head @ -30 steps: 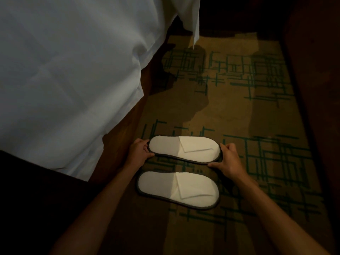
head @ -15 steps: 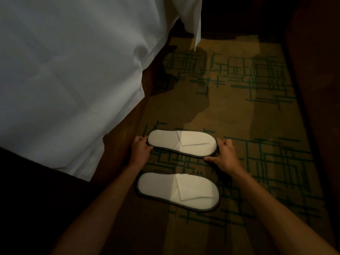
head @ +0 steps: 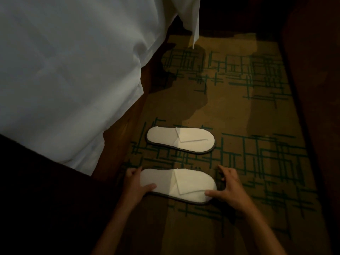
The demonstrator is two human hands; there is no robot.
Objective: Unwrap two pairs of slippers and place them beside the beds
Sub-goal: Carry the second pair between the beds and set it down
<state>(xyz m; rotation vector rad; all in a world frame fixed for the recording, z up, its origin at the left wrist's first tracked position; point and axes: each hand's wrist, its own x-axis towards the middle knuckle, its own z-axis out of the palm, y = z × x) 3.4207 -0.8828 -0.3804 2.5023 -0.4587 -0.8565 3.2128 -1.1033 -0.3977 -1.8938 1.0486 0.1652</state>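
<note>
Head view: left hand [head: 137, 183] and right hand [head: 227, 186] each pinch an end of the near slipper [head: 177, 185] — probably squaring it with the far slipper [head: 180, 139], both flat on carpet [head: 257, 107] beside the bed [head: 64, 70].

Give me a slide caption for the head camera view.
Both hands, left hand and right hand, grip the near slipper on patterned carpet beside the far slipper.
</note>
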